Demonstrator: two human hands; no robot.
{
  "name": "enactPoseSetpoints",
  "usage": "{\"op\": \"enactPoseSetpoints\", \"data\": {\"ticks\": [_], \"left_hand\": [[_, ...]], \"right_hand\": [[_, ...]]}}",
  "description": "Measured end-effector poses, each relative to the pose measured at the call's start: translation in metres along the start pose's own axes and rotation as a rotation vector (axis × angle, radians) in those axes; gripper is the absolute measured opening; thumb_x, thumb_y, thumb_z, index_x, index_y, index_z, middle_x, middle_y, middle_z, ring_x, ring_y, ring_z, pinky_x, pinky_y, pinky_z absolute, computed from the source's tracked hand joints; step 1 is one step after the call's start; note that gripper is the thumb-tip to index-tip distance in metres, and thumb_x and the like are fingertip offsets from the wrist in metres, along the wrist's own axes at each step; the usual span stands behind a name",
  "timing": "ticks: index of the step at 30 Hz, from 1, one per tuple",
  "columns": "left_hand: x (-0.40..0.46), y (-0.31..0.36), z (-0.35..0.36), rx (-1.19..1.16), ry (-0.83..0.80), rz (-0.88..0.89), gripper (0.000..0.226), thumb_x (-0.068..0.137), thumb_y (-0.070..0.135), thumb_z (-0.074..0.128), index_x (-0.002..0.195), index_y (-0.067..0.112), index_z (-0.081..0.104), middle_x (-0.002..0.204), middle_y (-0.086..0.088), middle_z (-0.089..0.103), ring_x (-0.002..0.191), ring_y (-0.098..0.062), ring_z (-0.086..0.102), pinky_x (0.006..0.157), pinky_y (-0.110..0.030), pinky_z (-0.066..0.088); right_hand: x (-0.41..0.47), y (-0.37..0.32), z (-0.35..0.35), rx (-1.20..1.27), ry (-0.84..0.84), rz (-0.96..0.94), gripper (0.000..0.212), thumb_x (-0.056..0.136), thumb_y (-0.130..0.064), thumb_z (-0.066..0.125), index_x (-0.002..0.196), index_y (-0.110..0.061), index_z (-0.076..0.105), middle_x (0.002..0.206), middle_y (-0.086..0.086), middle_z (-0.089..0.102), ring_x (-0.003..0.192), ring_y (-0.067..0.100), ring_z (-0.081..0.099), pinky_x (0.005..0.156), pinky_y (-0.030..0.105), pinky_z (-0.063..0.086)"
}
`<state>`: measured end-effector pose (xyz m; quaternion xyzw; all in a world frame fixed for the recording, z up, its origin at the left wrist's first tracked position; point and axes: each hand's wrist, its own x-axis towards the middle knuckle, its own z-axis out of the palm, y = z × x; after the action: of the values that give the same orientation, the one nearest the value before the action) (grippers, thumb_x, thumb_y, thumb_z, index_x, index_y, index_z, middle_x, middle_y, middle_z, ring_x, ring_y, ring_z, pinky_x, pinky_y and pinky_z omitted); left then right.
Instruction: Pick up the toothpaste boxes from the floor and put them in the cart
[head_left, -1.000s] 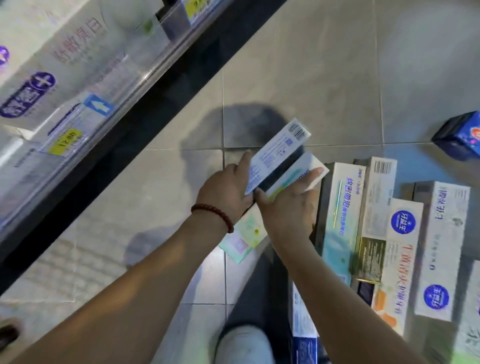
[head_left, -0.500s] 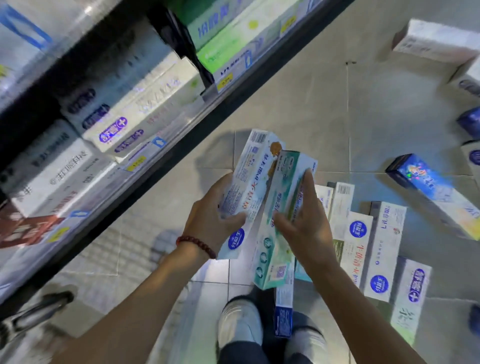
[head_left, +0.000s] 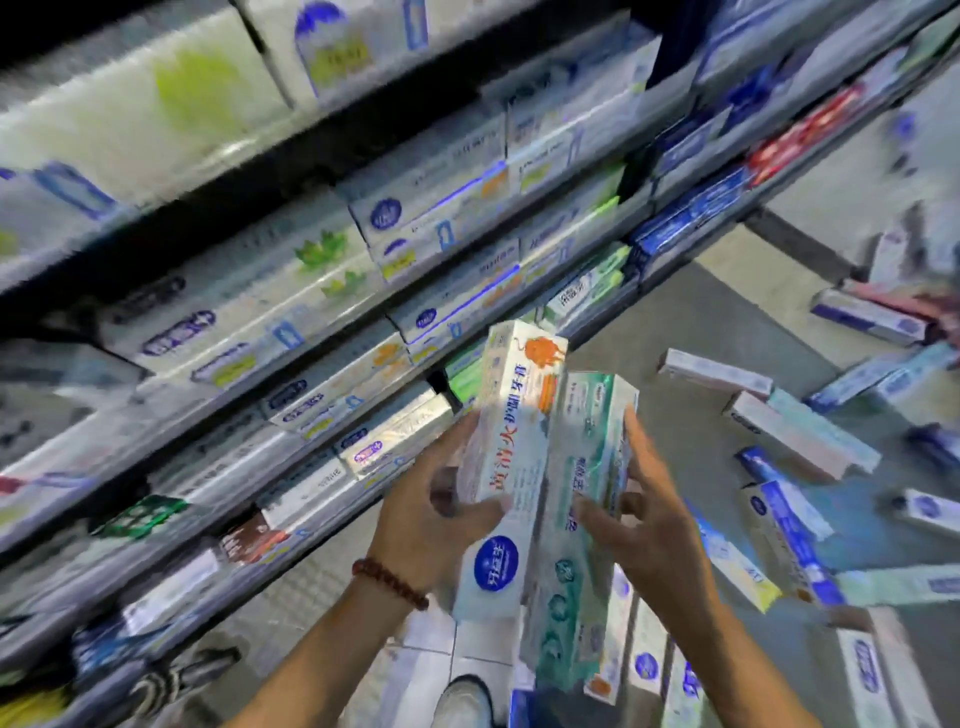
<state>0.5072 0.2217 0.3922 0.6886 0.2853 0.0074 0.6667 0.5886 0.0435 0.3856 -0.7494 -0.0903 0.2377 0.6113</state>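
My left hand (head_left: 431, 525) grips a white toothpaste box with orange print and a blue round logo (head_left: 511, 441), held upright in front of me. My right hand (head_left: 644, 535) grips a white-and-green toothpaste box (head_left: 582, 525) right beside it, the two boxes touching side by side. Several more toothpaste boxes (head_left: 800, 441) lie scattered on the grey tiled floor (head_left: 691, 322) to the right and below my hands. No cart is in view.
Store shelves (head_left: 291, 322) packed with toothpaste boxes fill the left and top of the view, close to my left arm. My shoe (head_left: 467, 696) shows at the bottom. A bead bracelet (head_left: 389, 582) sits on my left wrist.
Both hands have risen from the floor with the two boxes, and my view has swung upward so the shelves now fill the left; more scattered boxes appear at the right.
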Motion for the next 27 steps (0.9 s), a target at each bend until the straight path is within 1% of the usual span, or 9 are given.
{"op": "enactPoseSetpoints", "data": {"ticks": [3, 6, 10, 13, 15, 18, 20, 22, 27], "left_hand": [[-0.031, 0.078, 0.005, -0.11, 0.008, 0.066, 0.069, 0.072, -0.011, 0.072, 0.119, 0.033, 0.049, 0.08, 0.007, 0.075, 0.073, -0.01, 0.071, 0.06, -0.025, 0.057], [-0.066, 0.145, 0.009, -0.315, -0.042, 0.039, 0.075, 0.067, -0.024, 0.066, 0.119, 0.029, 0.05, 0.082, -0.003, 0.075, 0.072, -0.017, 0.072, 0.054, -0.025, 0.056], [-0.108, 0.208, 0.011, -0.325, 0.0, 0.091, 0.079, 0.068, -0.013, 0.072, 0.125, 0.035, 0.047, 0.087, -0.016, 0.074, 0.071, -0.026, 0.072, 0.054, -0.033, 0.057], [-0.145, 0.252, 0.005, -0.28, 0.015, 0.18, 0.076, 0.064, 0.004, 0.076, 0.125, 0.039, 0.048, 0.09, -0.014, 0.074, 0.075, -0.028, 0.072, 0.06, -0.038, 0.058], [-0.169, 0.281, -0.005, -0.261, 0.013, 0.236, 0.072, 0.068, 0.0, 0.075, 0.122, 0.039, 0.048, 0.087, -0.009, 0.075, 0.07, -0.023, 0.072, 0.056, -0.035, 0.058], [-0.208, 0.321, -0.025, -0.247, 0.042, 0.34, 0.069, 0.071, -0.009, 0.072, 0.12, 0.035, 0.051, 0.091, -0.004, 0.075, 0.071, -0.017, 0.071, 0.056, -0.03, 0.056], [-0.238, 0.343, -0.043, -0.225, 0.098, 0.413, 0.066, 0.067, -0.002, 0.072, 0.119, 0.034, 0.053, 0.099, -0.006, 0.073, 0.073, -0.015, 0.071, 0.057, -0.028, 0.056], [-0.27, 0.361, -0.063, -0.223, 0.158, 0.471, 0.063, 0.065, 0.006, 0.069, 0.117, 0.036, 0.053, 0.098, -0.007, 0.073, 0.074, -0.015, 0.071, 0.057, -0.027, 0.055], [-0.356, 0.388, -0.12, -0.221, 0.382, 0.591, 0.064, 0.074, -0.007, 0.071, 0.117, 0.036, 0.053, 0.088, -0.003, 0.075, 0.074, -0.017, 0.071, 0.059, -0.032, 0.058]], "right_hand": [[-0.021, -0.065, -0.025, 0.135, -0.026, 0.018, 0.081, 0.08, 0.008, 0.066, 0.135, -0.044, 0.037, 0.114, -0.008, 0.069, 0.094, 0.023, 0.069, 0.074, 0.032, 0.058], [-0.044, -0.123, -0.05, 0.166, -0.025, 0.02, 0.087, 0.071, -0.003, 0.073, 0.136, -0.047, 0.036, 0.122, -0.004, 0.065, 0.096, 0.018, 0.069, 0.072, 0.031, 0.059], [-0.076, -0.192, -0.07, 0.132, 0.05, -0.096, 0.085, 0.076, -0.001, 0.075, 0.131, -0.053, 0.037, 0.128, -0.002, 0.06, 0.101, 0.021, 0.067, 0.075, 0.033, 0.058], [-0.096, -0.248, -0.073, 0.15, 0.035, -0.181, 0.079, 0.08, 0.003, 0.068, 0.139, -0.04, 0.036, 0.129, -0.005, 0.058, 0.097, 0.017, 0.068, 0.064, 0.019, 0.056], [-0.106, -0.281, -0.071, 0.136, -0.001, -0.233, 0.077, 0.08, 0.003, 0.067, 0.134, -0.042, 0.035, 0.13, -0.001, 0.058, 0.099, 0.021, 0.067, 0.062, 0.017, 0.054], [-0.117, -0.332, -0.065, 0.084, -0.045, -0.325, 0.076, 0.079, -0.008, 0.074, 0.124, -0.055, 0.034, 0.132, 0.004, 0.056, 0.11, 0.026, 0.061, 0.07, 0.023, 0.057], [-0.127, -0.365, -0.058, 0.046, -0.081, -0.396, 0.078, 0.072, -0.026, 0.079, 0.128, -0.058, 0.035, 0.134, 0.002, 0.055, 0.116, 0.023, 0.057, 0.085, 0.04, 0.055], [-0.138, -0.395, -0.046, 0.026, -0.139, -0.442, 0.077, 0.076, -0.022, 0.077, 0.128, -0.06, 0.035, 0.131, -0.005, 0.056, 0.119, 0.022, 0.055, 0.092, 0.048, 0.05], [-0.17, -0.467, 0.005, 0.07, -0.326, -0.561, 0.071, 0.082, -0.011, 0.07, 0.133, -0.049, 0.04, 0.122, 0.0, 0.06, 0.101, 0.009, 0.062, 0.075, 0.034, 0.055]]}}
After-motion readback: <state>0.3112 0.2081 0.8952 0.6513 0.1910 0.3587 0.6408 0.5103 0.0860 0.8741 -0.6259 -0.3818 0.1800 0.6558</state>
